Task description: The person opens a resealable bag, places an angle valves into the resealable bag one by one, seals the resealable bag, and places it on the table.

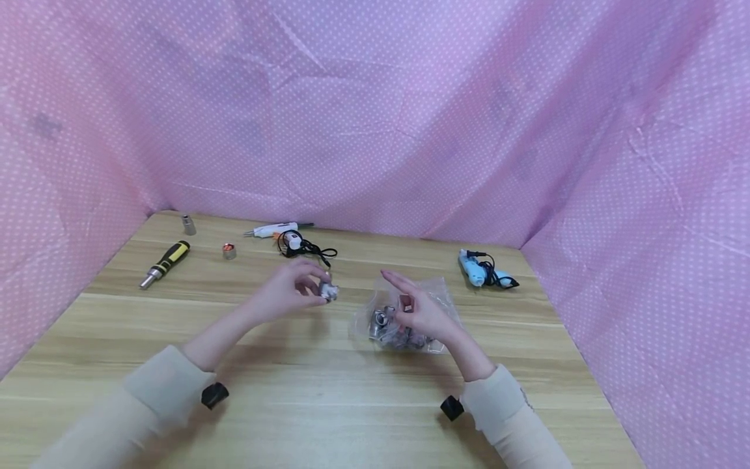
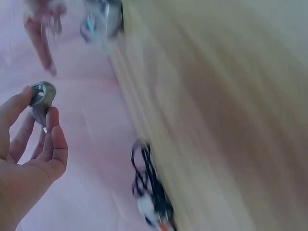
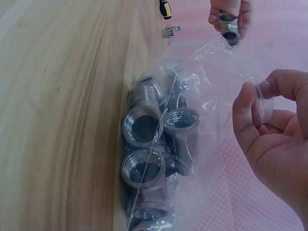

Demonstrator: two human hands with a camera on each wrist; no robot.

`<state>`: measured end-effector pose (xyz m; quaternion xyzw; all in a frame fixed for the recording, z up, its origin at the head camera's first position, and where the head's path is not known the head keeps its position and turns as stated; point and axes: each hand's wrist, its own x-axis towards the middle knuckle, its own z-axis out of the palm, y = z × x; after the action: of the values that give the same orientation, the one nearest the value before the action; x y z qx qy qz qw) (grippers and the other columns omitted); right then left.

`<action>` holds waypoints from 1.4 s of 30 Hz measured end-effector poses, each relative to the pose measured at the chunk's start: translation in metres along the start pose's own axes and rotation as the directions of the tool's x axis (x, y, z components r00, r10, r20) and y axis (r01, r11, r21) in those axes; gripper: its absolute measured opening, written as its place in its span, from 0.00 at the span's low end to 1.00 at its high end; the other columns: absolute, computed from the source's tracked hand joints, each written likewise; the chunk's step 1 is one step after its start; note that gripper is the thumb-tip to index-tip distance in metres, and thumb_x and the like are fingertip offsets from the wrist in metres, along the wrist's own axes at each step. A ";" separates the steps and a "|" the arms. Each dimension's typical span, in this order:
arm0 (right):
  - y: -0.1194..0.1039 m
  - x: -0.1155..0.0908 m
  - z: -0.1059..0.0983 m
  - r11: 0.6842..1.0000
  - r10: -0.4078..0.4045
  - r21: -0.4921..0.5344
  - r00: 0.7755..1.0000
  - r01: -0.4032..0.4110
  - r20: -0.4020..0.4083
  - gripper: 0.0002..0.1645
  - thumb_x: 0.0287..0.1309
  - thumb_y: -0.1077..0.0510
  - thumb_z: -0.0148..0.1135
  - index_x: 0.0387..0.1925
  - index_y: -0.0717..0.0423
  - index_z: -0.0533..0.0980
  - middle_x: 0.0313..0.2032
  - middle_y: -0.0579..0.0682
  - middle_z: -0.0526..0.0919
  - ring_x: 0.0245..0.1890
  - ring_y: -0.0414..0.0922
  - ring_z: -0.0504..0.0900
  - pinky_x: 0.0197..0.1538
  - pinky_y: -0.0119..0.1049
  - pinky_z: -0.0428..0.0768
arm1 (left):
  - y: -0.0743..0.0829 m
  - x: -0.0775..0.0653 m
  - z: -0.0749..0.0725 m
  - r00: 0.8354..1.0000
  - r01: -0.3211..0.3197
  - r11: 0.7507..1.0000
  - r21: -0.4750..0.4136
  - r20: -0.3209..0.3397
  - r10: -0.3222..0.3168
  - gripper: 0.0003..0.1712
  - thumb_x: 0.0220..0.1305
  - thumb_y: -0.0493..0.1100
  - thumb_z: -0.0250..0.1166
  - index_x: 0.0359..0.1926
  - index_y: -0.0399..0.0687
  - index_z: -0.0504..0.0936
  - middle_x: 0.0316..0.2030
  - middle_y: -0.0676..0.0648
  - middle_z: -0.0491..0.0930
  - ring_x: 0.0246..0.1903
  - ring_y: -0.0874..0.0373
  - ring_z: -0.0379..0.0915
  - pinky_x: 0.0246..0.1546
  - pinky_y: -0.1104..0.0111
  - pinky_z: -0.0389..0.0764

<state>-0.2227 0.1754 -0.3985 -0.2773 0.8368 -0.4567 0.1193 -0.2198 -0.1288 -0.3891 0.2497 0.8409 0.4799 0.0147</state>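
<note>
My left hand (image 1: pixel 291 291) pinches a small silver metal pipe fitting (image 1: pixel 329 292) between thumb and fingers, raised over the table. Its round threaded mouth shows in the left wrist view. To the right, my right hand (image 1: pixel 426 314) pinches the edge of a clear plastic bag (image 3: pixel 207 91) between thumb and finger. Several metal threaded pipe fittings (image 3: pixel 143 127) lie inside the bag, which rests on the wooden table (image 1: pixel 328 404). In the head view the right hand partly hides the bag and its contents.
At the left lie a yellow-and-black screwdriver (image 1: pixel 166 263), a metal socket (image 1: pixel 188 225) and a short metal ring-shaped piece (image 1: pixel 229 251). Farther back is a white corded tool (image 1: pixel 274 230) with a pointed tip. A light-blue tool (image 1: pixel 472 268) with a black cord lies back right.
</note>
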 end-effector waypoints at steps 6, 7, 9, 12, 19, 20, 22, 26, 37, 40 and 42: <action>-0.004 0.001 0.000 1.000 -0.002 -0.023 1.000 0.002 -0.003 0.50 0.50 0.72 0.56 0.72 0.42 0.53 0.72 0.47 0.52 0.24 0.44 0.73 0.29 0.50 0.83 | 0.014 0.002 0.040 0.999 -0.003 0.996 -0.086 0.039 0.006 0.21 0.45 0.30 0.71 0.44 0.43 0.81 0.54 0.45 0.72 0.36 0.57 0.80 0.37 0.72 0.82; -0.006 0.000 0.000 1.000 0.001 -0.029 1.000 -0.001 -0.006 0.50 0.50 0.72 0.56 0.72 0.42 0.53 0.72 0.47 0.52 0.24 0.44 0.73 0.29 0.50 0.83 | 0.015 0.003 0.046 0.999 -0.004 0.996 -0.088 0.044 0.008 0.21 0.45 0.30 0.71 0.44 0.43 0.81 0.54 0.45 0.72 0.36 0.58 0.80 0.38 0.72 0.82; -0.011 -0.001 0.000 0.999 0.008 -0.032 1.000 -0.008 -0.006 0.50 0.50 0.72 0.55 0.72 0.44 0.52 0.73 0.49 0.51 0.24 0.45 0.74 0.30 0.52 0.83 | 0.015 0.006 0.056 0.999 -0.013 0.995 -0.095 0.051 0.018 0.21 0.45 0.30 0.71 0.44 0.43 0.81 0.54 0.45 0.72 0.36 0.58 0.80 0.39 0.71 0.82; -0.024 -0.005 -0.001 1.000 0.007 -0.028 1.000 -0.007 0.004 0.49 0.50 0.72 0.55 0.72 0.49 0.52 0.72 0.52 0.51 0.24 0.44 0.75 0.31 0.54 0.82 | 0.014 0.011 0.069 0.998 -0.023 0.996 -0.082 0.062 0.028 0.22 0.44 0.32 0.73 0.44 0.43 0.81 0.54 0.44 0.72 0.36 0.60 0.80 0.40 0.72 0.81; -0.045 -0.010 -0.006 0.999 -0.008 -0.042 1.000 0.009 0.018 0.46 0.50 0.72 0.54 0.71 0.53 0.54 0.70 0.55 0.56 0.24 0.42 0.71 0.30 0.48 0.83 | 0.009 0.024 0.088 0.986 -0.130 0.991 -0.003 0.102 0.130 0.22 0.44 0.35 0.74 0.45 0.43 0.81 0.54 0.44 0.73 0.35 0.61 0.79 0.40 0.75 0.80; -0.046 -0.010 -0.006 0.999 -0.012 -0.045 1.000 0.012 0.018 0.46 0.50 0.73 0.54 0.71 0.53 0.54 0.70 0.55 0.57 0.24 0.42 0.70 0.29 0.44 0.83 | 0.008 0.025 0.090 0.983 -0.149 0.989 0.000 0.109 0.148 0.22 0.45 0.35 0.74 0.45 0.42 0.81 0.54 0.44 0.74 0.36 0.61 0.79 0.41 0.75 0.80; -0.046 -0.010 -0.006 0.998 -0.020 -0.060 1.000 0.021 0.015 0.45 0.50 0.72 0.55 0.71 0.55 0.54 0.70 0.55 0.58 0.23 0.42 0.69 0.27 0.37 0.82 | 0.008 0.028 0.095 0.978 -0.167 0.986 0.004 0.127 0.166 0.22 0.45 0.35 0.73 0.45 0.42 0.81 0.54 0.44 0.73 0.37 0.60 0.79 0.41 0.75 0.80; -0.045 -0.009 -0.006 0.999 -0.028 -0.046 0.999 0.029 0.015 0.46 0.49 0.73 0.55 0.71 0.56 0.54 0.70 0.55 0.58 0.23 0.41 0.70 0.25 0.31 0.79 | 0.008 0.031 0.104 0.974 -0.156 0.988 0.007 0.169 0.153 0.22 0.47 0.33 0.72 0.47 0.41 0.81 0.55 0.44 0.71 0.42 0.58 0.77 0.43 0.77 0.79; -0.040 -0.008 -0.006 0.998 -0.055 0.002 0.998 0.055 0.022 0.46 0.49 0.74 0.54 0.71 0.58 0.53 0.70 0.57 0.56 0.24 0.41 0.69 0.25 0.32 0.79 | 0.003 0.027 0.101 0.958 -0.175 0.982 0.075 0.241 0.153 0.25 0.54 0.34 0.67 0.55 0.44 0.78 0.53 0.43 0.78 0.49 0.53 0.76 0.52 0.67 0.78; -0.040 -0.009 -0.005 0.999 -0.053 -0.006 0.999 0.053 0.014 0.46 0.50 0.75 0.54 0.71 0.57 0.54 0.71 0.56 0.56 0.24 0.40 0.69 0.25 0.37 0.81 | 0.003 0.027 0.093 0.969 -0.134 0.991 -0.009 0.206 0.133 0.26 0.54 0.32 0.67 0.56 0.40 0.76 0.48 0.41 0.80 0.41 0.55 0.79 0.43 0.72 0.81; -0.041 -0.009 -0.005 0.999 -0.041 -0.007 0.999 0.041 0.012 0.46 0.50 0.75 0.54 0.71 0.55 0.54 0.71 0.55 0.56 0.24 0.41 0.69 0.26 0.39 0.82 | 0.004 0.029 0.088 0.981 -0.115 0.992 -0.043 0.155 0.121 0.25 0.53 0.31 0.68 0.54 0.38 0.77 0.44 0.40 0.80 0.36 0.56 0.79 0.38 0.74 0.81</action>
<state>-0.2030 0.1671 -0.3623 -0.2974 0.8319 -0.4545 0.1137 -0.2200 -0.0443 -0.4269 0.3360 0.8126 0.4729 0.0567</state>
